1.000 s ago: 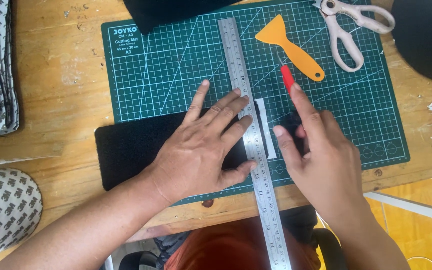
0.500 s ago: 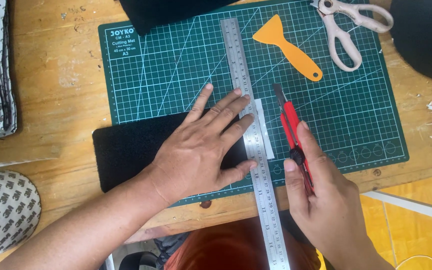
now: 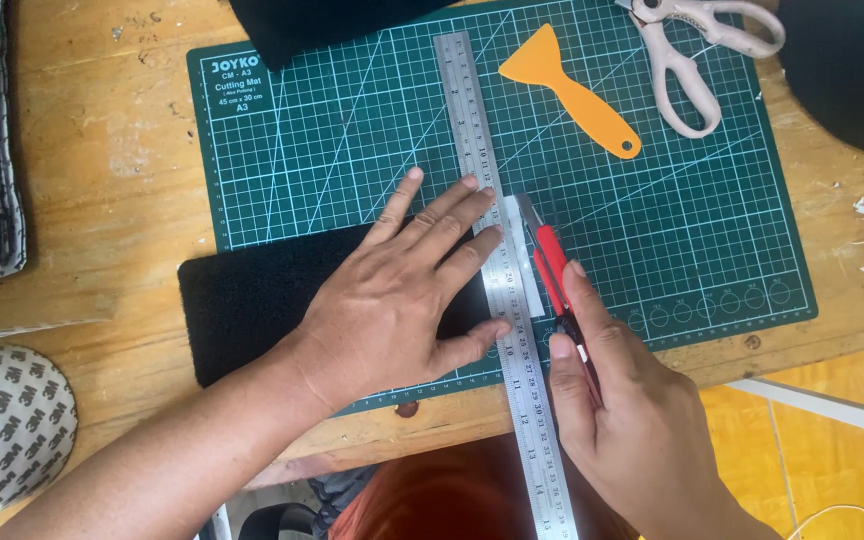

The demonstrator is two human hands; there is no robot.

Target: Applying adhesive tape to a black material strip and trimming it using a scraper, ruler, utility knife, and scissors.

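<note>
The left hand (image 3: 397,300) lies flat, palm down, near the middle of the scene. Its 4 fingers (image 3: 452,215) are spread a little and point toward the far right, and the thumb (image 3: 472,343) stretches out to the right on the near side. The bare left forearm runs back to the near left corner. The right hand (image 3: 622,420) sits to the right and nearer, curled in a closed grip, index finger (image 3: 582,300) stretched toward the far side, thumb (image 3: 564,370) pressed in on the left. Its wrist leaves at the near right edge.
</note>
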